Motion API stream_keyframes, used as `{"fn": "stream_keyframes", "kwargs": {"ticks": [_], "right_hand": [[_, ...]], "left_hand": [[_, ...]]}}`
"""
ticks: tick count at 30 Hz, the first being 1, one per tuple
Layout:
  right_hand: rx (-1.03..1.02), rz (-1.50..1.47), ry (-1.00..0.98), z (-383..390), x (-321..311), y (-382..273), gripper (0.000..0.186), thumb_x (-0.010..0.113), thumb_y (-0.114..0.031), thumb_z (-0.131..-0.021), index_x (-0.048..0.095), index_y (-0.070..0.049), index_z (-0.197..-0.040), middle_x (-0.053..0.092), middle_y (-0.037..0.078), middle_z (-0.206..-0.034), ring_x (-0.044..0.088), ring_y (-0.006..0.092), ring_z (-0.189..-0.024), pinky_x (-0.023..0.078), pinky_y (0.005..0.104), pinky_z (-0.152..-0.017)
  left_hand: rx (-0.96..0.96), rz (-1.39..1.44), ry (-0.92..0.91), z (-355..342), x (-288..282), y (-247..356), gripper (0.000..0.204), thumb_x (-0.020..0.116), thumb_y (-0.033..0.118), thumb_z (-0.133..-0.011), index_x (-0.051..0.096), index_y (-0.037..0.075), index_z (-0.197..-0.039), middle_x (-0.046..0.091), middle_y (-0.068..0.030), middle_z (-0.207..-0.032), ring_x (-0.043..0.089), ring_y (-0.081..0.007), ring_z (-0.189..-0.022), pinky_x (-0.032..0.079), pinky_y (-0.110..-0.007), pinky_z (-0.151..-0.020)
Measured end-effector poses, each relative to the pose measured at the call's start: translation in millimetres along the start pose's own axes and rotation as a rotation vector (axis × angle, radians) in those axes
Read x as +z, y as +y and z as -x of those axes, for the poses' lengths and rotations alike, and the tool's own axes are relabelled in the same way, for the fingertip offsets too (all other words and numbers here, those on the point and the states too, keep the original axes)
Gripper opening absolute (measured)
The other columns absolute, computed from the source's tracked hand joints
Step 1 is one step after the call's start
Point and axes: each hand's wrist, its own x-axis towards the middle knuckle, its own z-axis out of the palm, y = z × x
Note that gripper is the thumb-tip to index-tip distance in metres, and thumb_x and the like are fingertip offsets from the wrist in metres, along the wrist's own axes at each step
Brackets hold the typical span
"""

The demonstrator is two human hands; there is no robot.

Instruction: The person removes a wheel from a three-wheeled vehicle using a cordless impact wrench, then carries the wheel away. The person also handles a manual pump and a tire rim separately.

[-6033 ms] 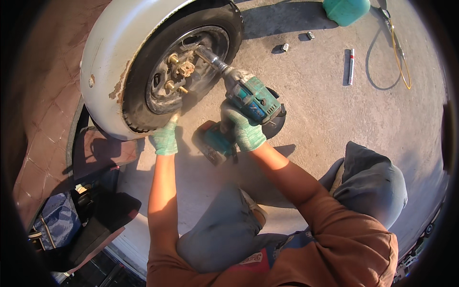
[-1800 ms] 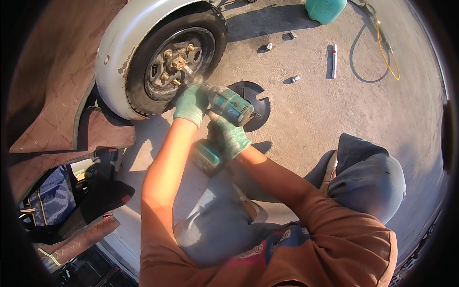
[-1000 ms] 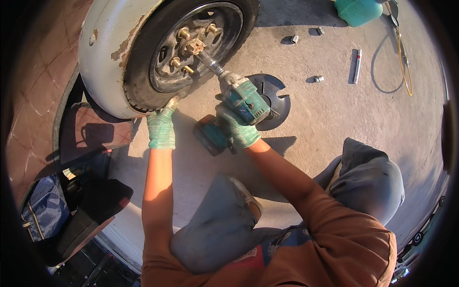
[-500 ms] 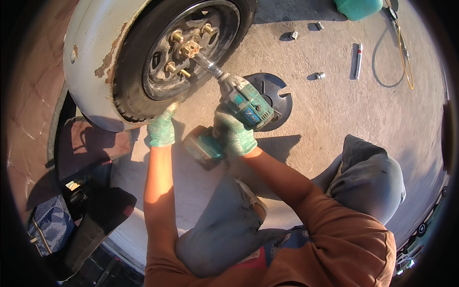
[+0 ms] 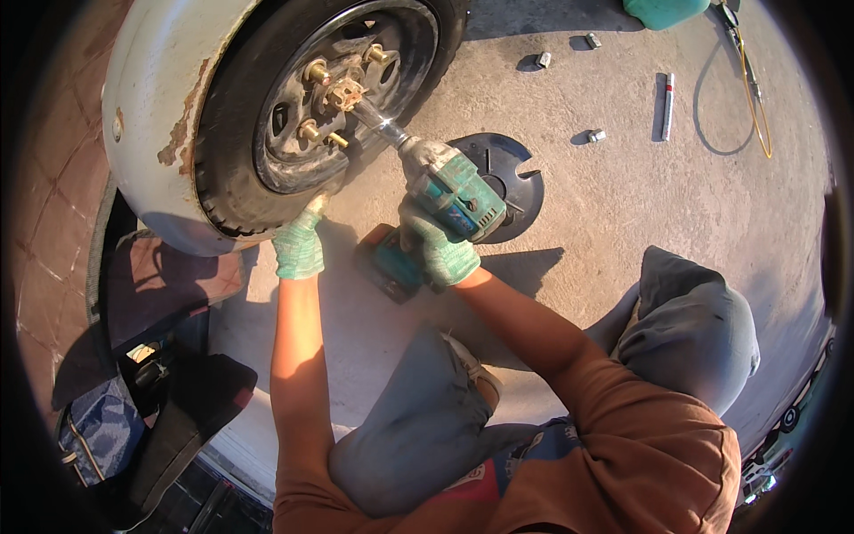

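Observation:
My right hand point(image 5: 438, 245), in a pale green knit glove, is closed around the handle of a teal cordless impact wrench point(image 5: 458, 196). Its shiny socket point(image 5: 381, 123) points at the rusty hub centre point(image 5: 345, 94) among the brassy studs and nuts of the wheel. The battery below the grip is blurred. My left hand point(image 5: 301, 240), gloved alike, holds the lower edge of the black tyre point(image 5: 233, 182), with most of its fingers hidden against the rubber. The dark steel rim point(image 5: 298, 165) sits within a white, rust-chipped fender point(image 5: 156, 107).
A round black cover point(image 5: 525, 191) lies on the concrete behind the wrench. Farther right are several loose lug nuts point(image 5: 543, 60), a white marker point(image 5: 668, 107) and a yellow hose point(image 5: 761, 125). A green container point(image 5: 667, 11) stands at the top. Bags point(image 5: 102, 427) and a black boot-like item point(image 5: 191, 418) crowd the left.
The wheel and fender sit slightly farther left and the floor items slightly higher in the picture. The wrench's battery end has shifted a little up and right; both hands keep their holds.

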Motion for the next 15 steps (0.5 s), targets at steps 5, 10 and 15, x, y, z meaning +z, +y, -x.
{"fn": "stream_keyframes", "kwargs": {"ticks": [5,10,15], "right_hand": [[0.005,0.055,0.023,-1.6,-4.6,11.2,0.013,0.059,-0.017,-0.089,0.058,-0.007,-0.081,0.052,0.001,-0.065,0.049,0.0116,-0.056,0.04,0.0276,-0.052],[-0.015,0.054,0.015,-1.1,-6.6,10.4,0.011,0.059,-0.018,-0.09,0.059,-0.007,-0.088,0.054,0.001,-0.066,0.052,0.0113,-0.058,0.042,0.0273,-0.053],[0.047,0.087,0.079,5.0,5.3,-11.8,0.018,0.052,-0.014,-0.083,0.053,-0.007,-0.067,0.051,0.003,-0.061,0.049,0.0146,-0.056,0.041,0.0274,-0.055]], "left_hand": [[0.012,0.032,-0.003,4.5,9.7,9.8,0.06,0.078,0.002,-0.072,0.051,-0.001,-0.126,0.054,-0.0076,-0.126,0.053,-0.0166,-0.109,0.044,-0.03,-0.097],[0.036,0.03,0.005,4.6,11.0,9.5,0.059,0.078,0.001,-0.072,0.052,-0.002,-0.125,0.055,-0.0067,-0.125,0.053,-0.0151,-0.108,0.044,-0.029,-0.096],[-0.037,0.027,0.019,6.0,12.2,14.7,0.059,0.078,0.0,-0.072,0.053,-0.001,-0.125,0.055,-0.0064,-0.124,0.053,-0.0146,-0.108,0.043,-0.028,-0.096]]}}
